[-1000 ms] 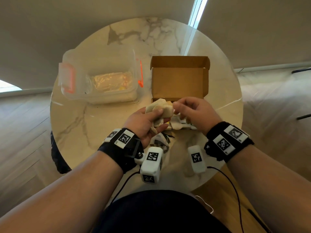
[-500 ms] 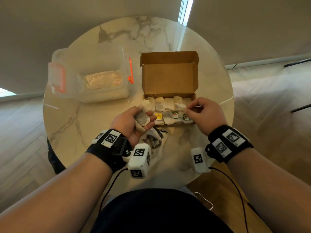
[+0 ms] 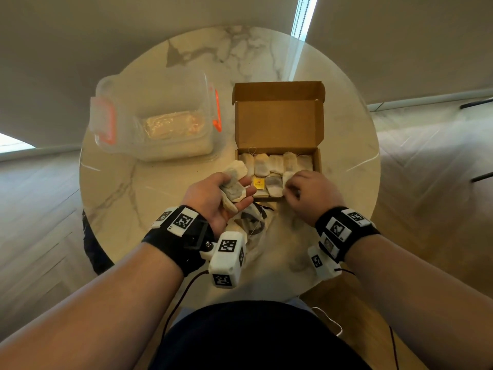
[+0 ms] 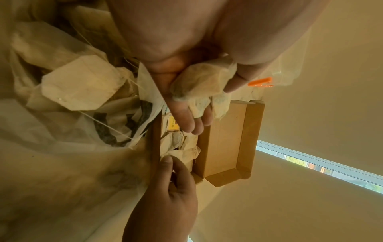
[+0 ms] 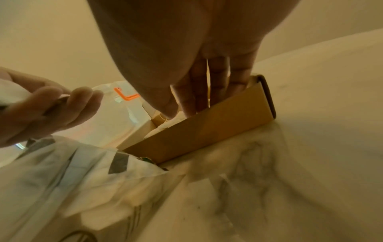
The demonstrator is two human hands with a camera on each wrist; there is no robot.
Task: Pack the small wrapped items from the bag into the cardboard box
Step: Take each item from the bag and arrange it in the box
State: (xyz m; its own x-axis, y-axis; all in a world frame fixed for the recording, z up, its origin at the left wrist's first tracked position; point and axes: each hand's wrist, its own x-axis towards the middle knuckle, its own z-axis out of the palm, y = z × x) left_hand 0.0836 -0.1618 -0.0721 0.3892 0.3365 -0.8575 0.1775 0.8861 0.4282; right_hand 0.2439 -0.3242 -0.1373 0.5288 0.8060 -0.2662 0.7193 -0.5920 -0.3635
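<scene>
An open cardboard box (image 3: 278, 121) lies mid-table with its lid folded back, and rows of tea bags (image 3: 266, 166) fill its tray. My left hand (image 3: 240, 190) hovers palm up at the box's near left corner and holds a bunch of tea bags (image 3: 236, 177) under its thumb; the left wrist view shows the bunch (image 4: 203, 81) too. My right hand (image 3: 289, 186) reaches into the near right corner and pinches one tea bag (image 3: 286, 177) down among the others. Its fingers (image 5: 199, 98) point down inside the box wall (image 5: 207, 127). The printed plastic bag (image 3: 253, 222) lies crumpled below my left hand.
A clear plastic container (image 3: 160, 121) with orange clasps stands left of the box. Everything rests on a round marble table (image 3: 128, 198), whose near edge is just in front of my wrists. More tea bags show inside the bag (image 4: 78, 86).
My right hand took one tea bag from the bunch in my left hand and carried it down into the box's near right corner. The left hand has drifted slightly left.
</scene>
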